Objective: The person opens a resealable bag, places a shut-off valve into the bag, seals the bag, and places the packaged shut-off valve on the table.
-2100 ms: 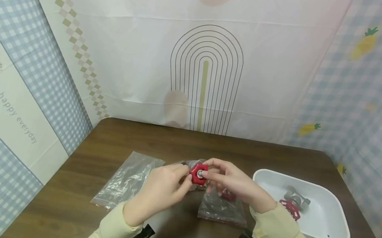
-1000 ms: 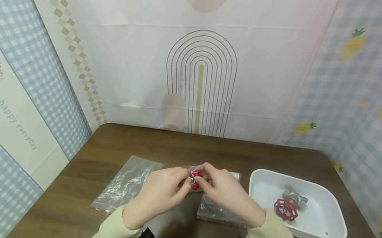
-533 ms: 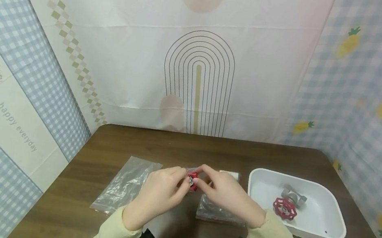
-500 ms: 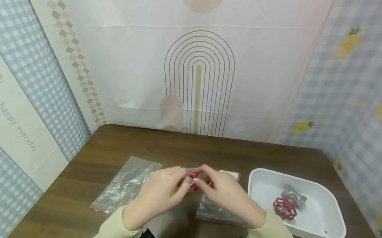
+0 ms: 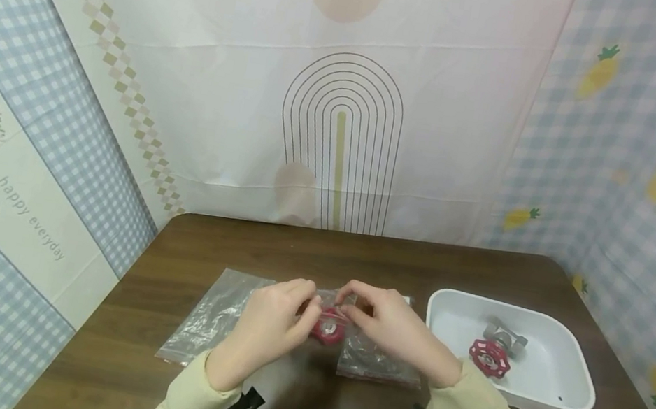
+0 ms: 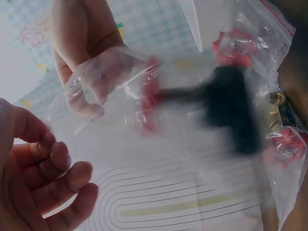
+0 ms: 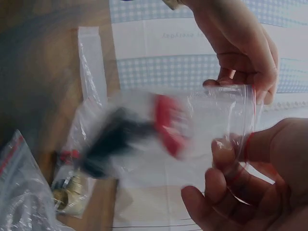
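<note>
Between both hands hangs a clear zip bag with a red strip along its mouth. Inside it is a valve with a red handwheel and a dark body, blurred in both wrist views. My left hand pinches one corner of the bag's mouth. My right hand pinches the other side of that mouth, its thumb seen through the film in the right wrist view. The bag's film is hard to make out in the head view.
A flat clear bag lies on the brown table at left. Another bag lies under my right hand; wrist views show bagged red handwheels and brass fittings. A white tray at right holds a red-wheeled valve.
Earlier my fingers were right at the red handwheel. Now the valve hangs lower, inside the bag, and both hands are at the bag's mouth, slightly farther apart.
</note>
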`<state>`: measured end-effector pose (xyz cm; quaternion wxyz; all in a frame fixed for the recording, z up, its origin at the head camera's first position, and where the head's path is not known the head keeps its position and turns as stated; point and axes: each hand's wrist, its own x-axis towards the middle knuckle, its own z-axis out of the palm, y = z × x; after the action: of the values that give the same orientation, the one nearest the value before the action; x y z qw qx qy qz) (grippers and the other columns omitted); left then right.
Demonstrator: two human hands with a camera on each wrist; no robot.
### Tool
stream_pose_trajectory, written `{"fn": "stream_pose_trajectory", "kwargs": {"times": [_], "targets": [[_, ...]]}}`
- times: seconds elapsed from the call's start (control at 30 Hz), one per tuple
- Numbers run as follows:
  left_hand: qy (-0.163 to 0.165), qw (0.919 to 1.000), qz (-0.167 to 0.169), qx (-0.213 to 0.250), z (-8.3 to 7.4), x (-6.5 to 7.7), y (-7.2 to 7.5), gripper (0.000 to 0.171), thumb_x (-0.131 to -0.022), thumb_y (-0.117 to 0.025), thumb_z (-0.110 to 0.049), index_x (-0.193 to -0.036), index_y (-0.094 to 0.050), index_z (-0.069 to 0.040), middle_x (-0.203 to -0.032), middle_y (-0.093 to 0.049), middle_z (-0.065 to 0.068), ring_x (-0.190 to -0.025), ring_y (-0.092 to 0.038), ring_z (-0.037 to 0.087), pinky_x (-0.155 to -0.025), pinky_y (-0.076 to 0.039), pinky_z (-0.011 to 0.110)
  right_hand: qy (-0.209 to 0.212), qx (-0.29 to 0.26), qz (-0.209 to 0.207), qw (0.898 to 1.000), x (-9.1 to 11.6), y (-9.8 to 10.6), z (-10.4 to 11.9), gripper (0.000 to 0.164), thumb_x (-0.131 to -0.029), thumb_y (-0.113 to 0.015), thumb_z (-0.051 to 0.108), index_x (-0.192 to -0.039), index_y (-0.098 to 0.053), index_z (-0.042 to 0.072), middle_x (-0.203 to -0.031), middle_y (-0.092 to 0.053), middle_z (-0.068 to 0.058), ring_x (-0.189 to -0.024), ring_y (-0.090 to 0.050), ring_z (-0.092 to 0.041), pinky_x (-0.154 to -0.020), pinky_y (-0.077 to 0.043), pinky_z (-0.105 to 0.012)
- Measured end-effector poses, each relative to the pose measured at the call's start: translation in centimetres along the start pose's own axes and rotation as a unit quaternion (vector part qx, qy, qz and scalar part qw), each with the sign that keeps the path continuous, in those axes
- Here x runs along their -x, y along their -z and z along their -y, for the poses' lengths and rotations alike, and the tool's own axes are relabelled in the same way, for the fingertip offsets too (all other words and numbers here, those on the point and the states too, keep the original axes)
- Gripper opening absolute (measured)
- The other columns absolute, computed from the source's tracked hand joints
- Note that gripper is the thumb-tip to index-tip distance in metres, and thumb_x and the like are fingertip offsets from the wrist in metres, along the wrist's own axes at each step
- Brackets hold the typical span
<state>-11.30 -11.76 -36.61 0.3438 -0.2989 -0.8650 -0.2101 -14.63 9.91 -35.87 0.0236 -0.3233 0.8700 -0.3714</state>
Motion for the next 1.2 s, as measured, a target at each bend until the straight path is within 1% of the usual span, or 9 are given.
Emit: {"fn": "stream_pose_trajectory", "kwargs": {"times": [0.1,0.27,0.47,0.6,0.7,0.77,0.87,1.07,1.2], "targets": [[0.003,1.0,-0.002,0.002,0.1,0.1,0.1,0.023,-0.088,-0.058,-0.01,-0.069,-0.047,-0.016,-0.062,-0.04,-0.009,-0.05,-0.034,0.004,-0.045,-0.027,0.016,-0.004,-0.014,0.003,1.0,-0.1,0.2,0.1,0.016,-0.097,-0.066,0.013,-0.111,-0.069,0.02,-0.062,-0.051,0.008,-0.046,-0.04,-0.004,-0.042,-0.036,-0.023],[0.009,0.9998,-0.014,0.005,0.2,0.1,0.2,0.022,-0.088,-0.057,-0.009,-0.069,-0.048,-0.016,-0.063,-0.041,-0.009,-0.05,-0.036,0.003,-0.045,-0.029,0.017,-0.016,-0.006,0.0,1.0,-0.2,0.5,0.3,0.02,-0.098,-0.067,0.019,-0.118,-0.07,0.019,-0.064,-0.054,0.007,-0.048,-0.044,-0.007,-0.042,-0.039,-0.025],[0.011,0.9994,-0.031,0.0,0.3,-0.1,0.7,0.023,-0.087,-0.057,-0.009,-0.068,-0.047,-0.017,-0.063,-0.043,-0.008,-0.052,-0.039,0.004,-0.045,-0.031,0.018,0.002,0.028,-0.019,0.999,-0.2,1.0,0.4,0.022,-0.1,-0.064,0.034,-0.106,-0.074,0.015,-0.066,-0.055,0.009,-0.056,-0.049,-0.007,-0.053,-0.046,-0.026],[0.019,0.9988,-0.045,-0.009,0.6,-0.1,1.0,0.025,-0.086,-0.057,-0.009,-0.066,-0.044,-0.018,-0.061,-0.039,-0.008,-0.051,-0.036,0.005,-0.044,-0.028,0.019,0.079,0.066,-0.017,0.994,-0.2,1.1,-0.2,0.022,-0.097,-0.067,0.038,-0.098,-0.075,0.018,-0.079,-0.062,0.012,-0.072,-0.055,-0.005,-0.066,-0.052,-0.027],[0.025,0.9983,-0.052,-0.007,0.9,-0.2,1.2,0.027,-0.086,-0.056,-0.009,-0.064,-0.041,-0.018,-0.06,-0.035,-0.009,-0.05,-0.032,0.004,-0.044,-0.025,0.019,0.161,0.104,-0.022,0.981,-0.2,1.2,-0.7,0.012,-0.093,-0.074,0.03,-0.095,-0.074,0.018,-0.089,-0.064,0.013,-0.085,-0.058,-0.007,-0.074,-0.054,-0.028],[0.029,0.9982,-0.053,-0.002,1.0,-0.3,1.4,0.028,-0.085,-0.055,-0.009,-0.064,-0.04,-0.019,-0.059,-0.035,-0.009,-0.05,-0.031,0.004,-0.044,-0.024,0.019,0.2,0.118,-0.03,0.972,-0.2,1.3,-1.0,0.009,-0.091,-0.077,0.024,-0.094,-0.074,0.017,-0.089,-0.064,0.011,-0.087,-0.059,-0.008,-0.076,-0.054,-0.028],[0.033,0.9982,-0.05,-0.002,1.1,-0.4,1.6,0.028,-0.084,-0.054,-0.008,-0.063,-0.04,-0.019,-0.059,-0.035,-0.009,-0.05,-0.031,0.004,-0.044,-0.024,0.02,0.234,0.119,-0.055,0.963,-0.2,1.4,-1.1,0.007,-0.088,-0.079,0.017,-0.091,-0.073,0.015,-0.088,-0.064,0.01,-0.086,-0.059,-0.008,-0.075,-0.054,-0.026],[0.052,0.9977,-0.042,-0.007,1.3,-0.5,2.2,0.029,-0.08,-0.055,-0.007,-0.06,-0.04,-0.021,-0.057,-0.033,-0.012,-0.05,-0.03,0.004,-0.044,-0.025,0.021,0.284,0.089,-0.099,0.95,-0.2,1.8,-0.8,0.012,-0.083,-0.083,0.01,-0.089,-0.073,0.014,-0.085,-0.063,0.01,-0.079,-0.057,-0.004,-0.067,-0.051,-0.018],[0.098,0.995,-0.02,0.0,1.2,-0.6,2.5,0.032,-0.076,-0.054,-0.008,-0.057,-0.032,-0.021,-0.055,-0.022,-0.013,-0.051,-0.02,0.003,-0.045,-0.017,0.022,0.312,0.103,-0.107,0.938,-0.2,2.1,-0.4,0.015,-0.08,-0.084,0.008,-0.088,-0.073,0.014,-0.085,-0.063,0.009,-0.079,-0.056,-0.005,-0.068,-0.05,-0.016]]}}
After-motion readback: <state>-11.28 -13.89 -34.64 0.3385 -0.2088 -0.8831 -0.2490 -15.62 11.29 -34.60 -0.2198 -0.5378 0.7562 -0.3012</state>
